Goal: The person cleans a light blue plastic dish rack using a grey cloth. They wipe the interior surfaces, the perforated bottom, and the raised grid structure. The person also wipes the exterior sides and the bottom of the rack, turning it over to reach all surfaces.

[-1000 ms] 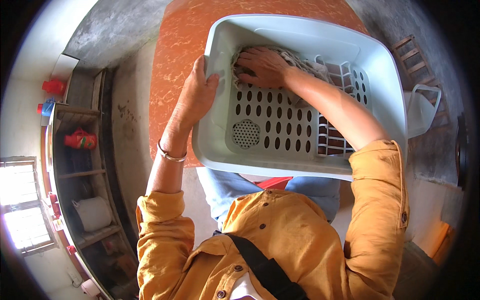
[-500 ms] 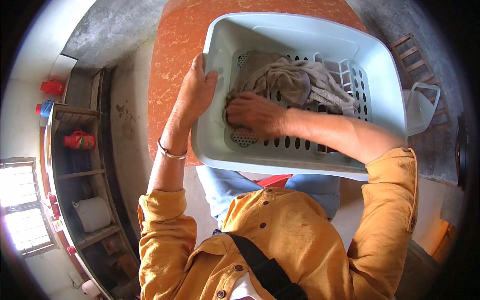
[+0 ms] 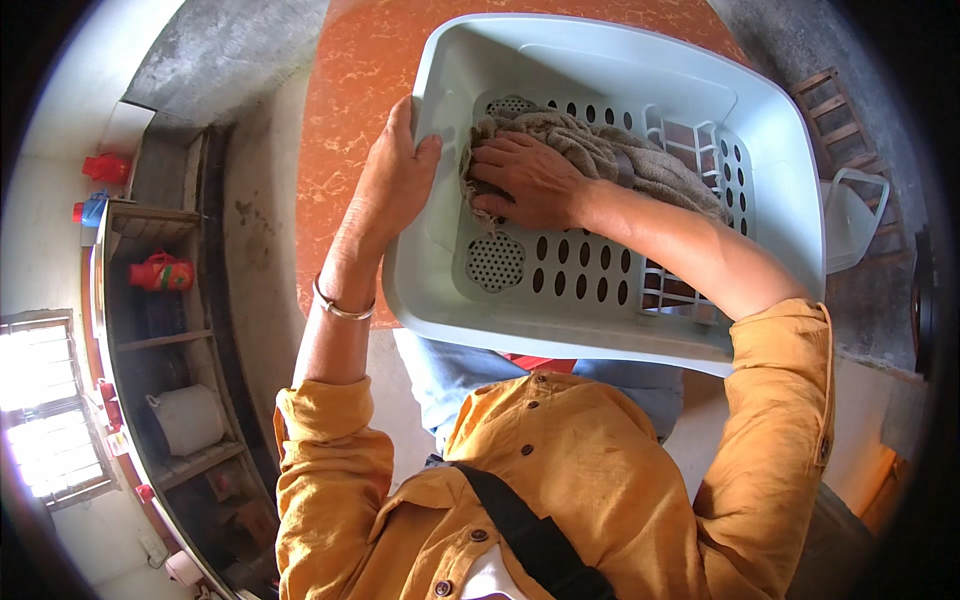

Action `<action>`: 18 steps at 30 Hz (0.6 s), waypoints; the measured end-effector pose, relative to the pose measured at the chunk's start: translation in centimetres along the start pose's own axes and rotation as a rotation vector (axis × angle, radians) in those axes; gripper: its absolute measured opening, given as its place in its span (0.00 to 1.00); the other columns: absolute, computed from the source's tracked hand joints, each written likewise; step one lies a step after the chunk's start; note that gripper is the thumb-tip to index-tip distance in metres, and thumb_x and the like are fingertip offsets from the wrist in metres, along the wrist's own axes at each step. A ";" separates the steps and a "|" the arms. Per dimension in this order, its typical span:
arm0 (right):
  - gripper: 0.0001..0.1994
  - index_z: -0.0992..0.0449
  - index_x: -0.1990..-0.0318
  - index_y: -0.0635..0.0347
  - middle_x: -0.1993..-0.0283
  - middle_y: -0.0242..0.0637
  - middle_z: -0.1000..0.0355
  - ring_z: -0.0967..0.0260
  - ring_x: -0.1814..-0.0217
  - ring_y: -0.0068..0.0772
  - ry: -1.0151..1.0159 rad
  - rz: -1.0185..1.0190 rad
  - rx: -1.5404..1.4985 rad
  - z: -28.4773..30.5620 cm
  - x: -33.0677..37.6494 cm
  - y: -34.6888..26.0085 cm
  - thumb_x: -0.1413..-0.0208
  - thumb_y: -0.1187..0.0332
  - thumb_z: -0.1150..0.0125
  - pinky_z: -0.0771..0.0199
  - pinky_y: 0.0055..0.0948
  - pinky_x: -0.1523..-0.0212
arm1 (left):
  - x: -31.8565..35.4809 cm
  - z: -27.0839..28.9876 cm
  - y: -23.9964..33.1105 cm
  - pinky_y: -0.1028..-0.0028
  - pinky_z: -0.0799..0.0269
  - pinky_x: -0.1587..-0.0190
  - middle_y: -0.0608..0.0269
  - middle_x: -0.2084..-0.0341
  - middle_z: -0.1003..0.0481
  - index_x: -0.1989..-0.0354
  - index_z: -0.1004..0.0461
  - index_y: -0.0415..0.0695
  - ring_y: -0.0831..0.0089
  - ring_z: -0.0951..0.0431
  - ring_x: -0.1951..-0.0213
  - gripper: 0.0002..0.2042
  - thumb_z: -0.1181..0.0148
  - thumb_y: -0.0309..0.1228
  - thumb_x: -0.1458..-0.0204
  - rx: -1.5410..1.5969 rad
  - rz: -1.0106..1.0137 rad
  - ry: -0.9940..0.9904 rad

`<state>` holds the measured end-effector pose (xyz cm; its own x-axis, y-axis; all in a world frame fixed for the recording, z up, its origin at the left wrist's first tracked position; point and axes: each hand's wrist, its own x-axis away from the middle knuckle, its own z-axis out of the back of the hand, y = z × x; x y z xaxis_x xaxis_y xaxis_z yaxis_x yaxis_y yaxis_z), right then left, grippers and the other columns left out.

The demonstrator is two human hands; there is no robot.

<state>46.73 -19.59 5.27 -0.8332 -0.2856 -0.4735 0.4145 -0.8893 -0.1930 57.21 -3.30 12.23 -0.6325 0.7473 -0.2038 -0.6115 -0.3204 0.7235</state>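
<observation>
A large pale blue-grey plastic dish rack [image 3: 590, 340], with rows of oval holes and a white grid in its floor, rests tilted at the edge of the red table. My left hand [image 3: 400, 180] is closed round its left rim, thumb on top and fingers partly hidden behind the wall. Inside the rack, my right hand [image 3: 530, 180] presses down on a bunched grey-brown cloth [image 3: 640, 165], its fingers curled over the cloth's left end. The cloth trails to the right across the oval holes and the white grid.
The red marbled table [image 3: 345, 130] lies under the rack. A clear plastic container [image 3: 852, 220] and a wooden slatted rack [image 3: 835, 115] stand to the right. At left, a shelf unit [image 3: 165, 340] holds a red flask [image 3: 160, 272] and a white pot [image 3: 187, 420].
My right hand has moved up and away from me with the cloth, uncovering the round perforated patch at the rack's near left. The left hand keeps its hold on the rim.
</observation>
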 end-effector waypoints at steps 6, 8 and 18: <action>0.10 0.28 0.64 0.56 0.60 0.34 0.34 0.38 0.50 0.34 -0.161 0.147 -0.058 0.1 0.8 -3.6 0.55 0.67 0.43 0.43 0.35 0.44 | 0.2 0.2 0.2 0.59 0.34 0.50 0.35 0.54 0.30 0.43 0.43 0.33 0.45 0.29 0.50 0.22 0.52 0.28 0.45 0.009 0.022 0.007; 0.12 0.27 0.64 0.54 0.59 0.31 0.35 0.39 0.49 0.31 -0.171 0.202 -0.071 -0.1 1.3 -4.7 0.61 0.71 0.42 0.43 0.34 0.44 | 0.1 0.1 0.5 0.59 0.33 0.50 0.35 0.54 0.30 0.42 0.43 0.33 0.45 0.29 0.50 0.22 0.52 0.28 0.45 0.019 0.037 0.000; 0.11 0.27 0.64 0.58 0.57 0.33 0.33 0.38 0.47 0.34 -0.180 0.240 -0.178 -0.4 1.6 -6.5 0.58 0.72 0.46 0.42 0.32 0.42 | 0.1 0.2 0.3 0.60 0.34 0.49 0.36 0.53 0.30 0.41 0.44 0.34 0.46 0.29 0.50 0.23 0.53 0.30 0.44 -0.034 0.037 0.003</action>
<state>42.84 -14.12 5.38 -0.7488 -0.5517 -0.3673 0.6507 -0.7172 -0.2493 57.06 -3.21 12.57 -0.6564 0.7328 -0.1795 -0.6037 -0.3674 0.7075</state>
